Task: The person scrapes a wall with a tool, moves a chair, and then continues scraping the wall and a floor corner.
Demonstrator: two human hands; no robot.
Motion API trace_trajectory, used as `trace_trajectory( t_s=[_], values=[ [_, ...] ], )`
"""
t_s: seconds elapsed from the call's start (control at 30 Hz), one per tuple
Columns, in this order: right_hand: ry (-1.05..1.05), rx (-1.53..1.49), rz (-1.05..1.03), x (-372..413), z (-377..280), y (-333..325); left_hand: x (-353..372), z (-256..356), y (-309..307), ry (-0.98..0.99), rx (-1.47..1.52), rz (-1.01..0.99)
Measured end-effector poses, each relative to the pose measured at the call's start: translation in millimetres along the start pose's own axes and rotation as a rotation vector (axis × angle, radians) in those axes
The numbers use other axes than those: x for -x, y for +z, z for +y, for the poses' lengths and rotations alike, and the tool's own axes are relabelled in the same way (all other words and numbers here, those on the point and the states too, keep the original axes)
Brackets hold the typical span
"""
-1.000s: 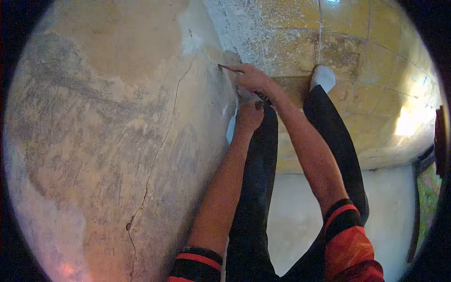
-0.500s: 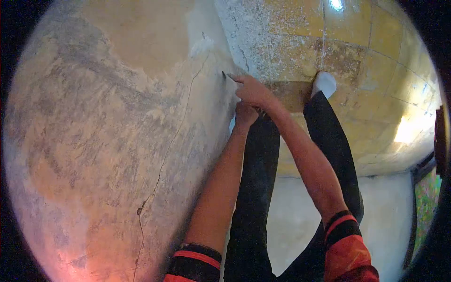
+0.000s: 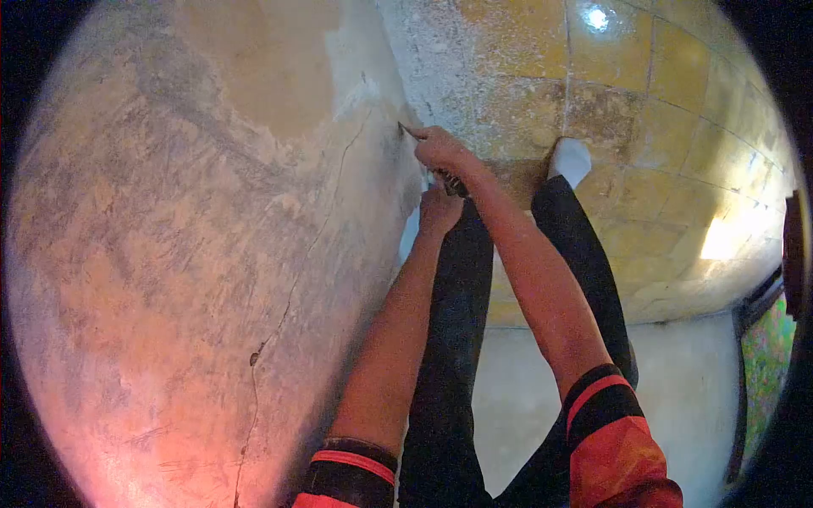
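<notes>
My right hand (image 3: 442,150) is closed around a small tool with a dark handle (image 3: 455,183). The tool's thin pointed tip (image 3: 408,129) meets the plastered wall (image 3: 195,254) near the corner by the tiles. Just below it, my left hand (image 3: 440,210) is closed near the wall's edge, beside my knee. What it holds, if anything, is hidden.
A long crack (image 3: 290,296) runs down the wall. Yellow floor tiles (image 3: 686,68), some covered in whitish specks, lie beyond my hands. My foot in a white sock (image 3: 572,161) rests on them. A dark-framed opening (image 3: 745,339) is at the right.
My right hand has shifted slightly left and its index finger is less stretched out. The dark handle now shows below it. The view has shifted a little.
</notes>
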State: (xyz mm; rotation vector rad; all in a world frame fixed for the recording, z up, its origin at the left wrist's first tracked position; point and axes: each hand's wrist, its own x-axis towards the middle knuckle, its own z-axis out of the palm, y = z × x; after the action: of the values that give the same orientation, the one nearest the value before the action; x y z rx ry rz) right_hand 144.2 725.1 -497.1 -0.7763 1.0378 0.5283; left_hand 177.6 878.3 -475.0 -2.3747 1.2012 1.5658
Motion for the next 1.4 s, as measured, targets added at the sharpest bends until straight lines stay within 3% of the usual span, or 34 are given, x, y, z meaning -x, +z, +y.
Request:
trace_trajectory(
  t_s=[0.03,0.1,0.13,0.17,0.23,0.33,0.43,0.53,0.63,0.73,0.83,0.93,1.0,1.07,1.13,1.23,1.33,1.4],
  values=[
    [-0.141,0.057,0.096,5,7,3,0,5,0,0.019,0.049,-0.014],
    [-0.442,0.171,0.285,18,21,21,0,-14,23,-0.013,0.454,-0.017],
    [-0.555,0.162,0.384,19,24,27,-2,-17,22,-0.033,0.435,-0.029],
    [-0.493,0.136,0.32,10,23,22,-5,-20,21,-0.053,0.416,-0.041],
    [-0.352,0.08,0.187,0,14,7,-3,1,2,-0.1,-0.05,-0.103],
    [-0.322,0.187,0.216,1,13,10,4,14,-7,-0.173,0.093,-0.059],
    [-0.506,0.244,0.393,18,17,25,8,-1,-7,0.046,0.001,-0.066],
    [-0.298,0.061,0.221,1,3,3,3,7,-7,-0.182,-0.012,-0.115],
    [-0.343,0.084,0.202,1,4,3,11,32,-24,-0.326,-0.037,-0.086],
    [-0.468,0.131,0.267,27,12,14,8,10,-12,-0.029,-0.035,-0.034],
    [-0.318,0.068,0.082,6,5,-7,1,-1,-1,-0.195,0.023,-0.133],
    [-0.427,0.196,0.155,8,11,-4,0,-10,10,-0.067,0.09,-0.103],
    [-0.428,0.204,0.261,11,14,10,7,-5,15,0.024,0.069,0.061],
    [-0.385,0.193,0.271,-1,10,17,7,-9,8,0.003,-0.006,0.042],
    [-0.271,0.172,0.203,-16,0,-1,0,0,1,-0.115,-0.063,-0.12],
    [-0.177,0.077,0.059,29,-19,-14,3,31,-24,-0.297,0.024,-0.144],
    [-0.631,0.229,0.397,34,14,17,-2,-11,-1,-0.114,0.126,-0.189],
    [-0.531,0.166,0.274,17,16,5,1,-3,-4,-0.157,0.038,-0.132]
  ],
)
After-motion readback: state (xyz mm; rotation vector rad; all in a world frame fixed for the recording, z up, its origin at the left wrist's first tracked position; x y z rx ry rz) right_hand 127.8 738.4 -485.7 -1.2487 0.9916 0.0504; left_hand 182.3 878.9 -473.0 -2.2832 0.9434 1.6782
